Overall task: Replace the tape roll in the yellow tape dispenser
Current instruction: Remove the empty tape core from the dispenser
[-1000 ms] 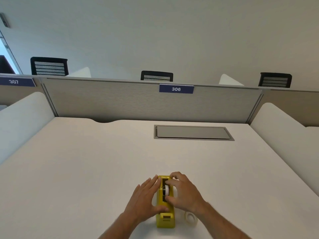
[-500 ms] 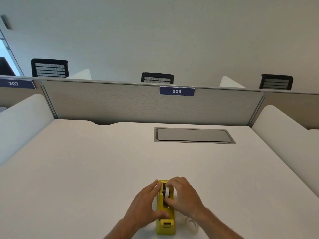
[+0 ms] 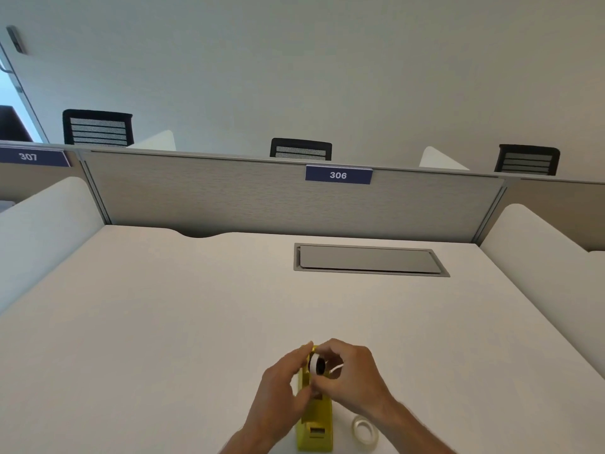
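- A white desk (image 3: 163, 322) fills the lower part of the view, seen from above by the person working at it.
- At far left, a blue sign (image 3: 31, 157) reading 307 sits on a grey partition (image 3: 229, 198) that runs across the back of the desk.
- Three black chair backs show above the partition; the leftmost chair (image 3: 97, 127) is the largest in view.
- The left hand (image 3: 281, 388) reaches in from the bottom edge and rests against the left side of the dispenser (image 3: 314, 424), fingers curled round it, thumb against its side.
- The dispenser is yellow and stands on the desk near the bottom edge, just right of centre (its cutter end points toward the viewer).
- A white roll (image 3: 317, 364) with a dark core is at the top of the dispenser, raised out of its slot as far as can be seen.
- The right hand (image 3: 353, 378) pinches this roll, fingers curled over it; a short loose tail of tape sticks out by the fingers.
- A sign (image 3: 338, 175) reading 306 hangs on the partition above.
- A grey cable hatch (image 3: 370, 259) is set flush in the desk, well beyond the hands.
- A second, clear roll (image 3: 364, 432) lies flat on the desk just right of the dispenser, near the right wrist.
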The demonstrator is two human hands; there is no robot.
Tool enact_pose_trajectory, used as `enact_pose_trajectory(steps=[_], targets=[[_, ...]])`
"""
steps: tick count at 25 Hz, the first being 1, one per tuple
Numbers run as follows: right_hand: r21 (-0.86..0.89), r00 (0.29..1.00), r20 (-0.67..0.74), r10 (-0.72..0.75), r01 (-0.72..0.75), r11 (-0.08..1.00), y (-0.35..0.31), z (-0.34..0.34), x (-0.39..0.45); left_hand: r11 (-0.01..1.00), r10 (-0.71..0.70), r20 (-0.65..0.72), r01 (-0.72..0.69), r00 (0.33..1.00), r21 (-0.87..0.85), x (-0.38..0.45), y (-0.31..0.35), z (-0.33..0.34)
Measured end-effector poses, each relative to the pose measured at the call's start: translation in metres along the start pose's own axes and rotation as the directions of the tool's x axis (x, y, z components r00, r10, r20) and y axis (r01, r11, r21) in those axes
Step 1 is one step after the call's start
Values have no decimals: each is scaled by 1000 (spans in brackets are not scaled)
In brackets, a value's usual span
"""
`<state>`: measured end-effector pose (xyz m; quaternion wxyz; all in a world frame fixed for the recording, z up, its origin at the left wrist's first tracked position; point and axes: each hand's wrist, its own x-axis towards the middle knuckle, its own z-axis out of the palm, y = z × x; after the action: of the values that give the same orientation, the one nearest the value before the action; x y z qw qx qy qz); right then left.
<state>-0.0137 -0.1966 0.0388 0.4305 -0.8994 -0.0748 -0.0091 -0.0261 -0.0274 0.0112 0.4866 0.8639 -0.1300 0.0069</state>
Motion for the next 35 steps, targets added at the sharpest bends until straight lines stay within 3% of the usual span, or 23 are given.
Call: enact_pose_trajectory(steps=[4, 11, 20, 30, 35], targets=[[127, 997, 27, 70, -73, 989, -10, -7, -4, 982, -63, -57, 52, 996, -183, -4, -2, 4], [391, 963, 219, 158, -235, 890, -8, -24, -6, 951, -72, 56, 85, 996, -296, -5, -1, -4], [440, 977, 156, 146, -201, 875, -9, -17, -10, 948, -16, 111, 50, 994, -313, -3, 4, -13], [323, 997, -14, 71, -62, 944, -6, -10, -13, 945, -52, 133, 92, 990, -313, 1, 6, -18], [585, 978, -18, 207, -158, 795, 1, -14, -6, 946, -90, 76, 109, 993, -306, 6, 5, -19]])
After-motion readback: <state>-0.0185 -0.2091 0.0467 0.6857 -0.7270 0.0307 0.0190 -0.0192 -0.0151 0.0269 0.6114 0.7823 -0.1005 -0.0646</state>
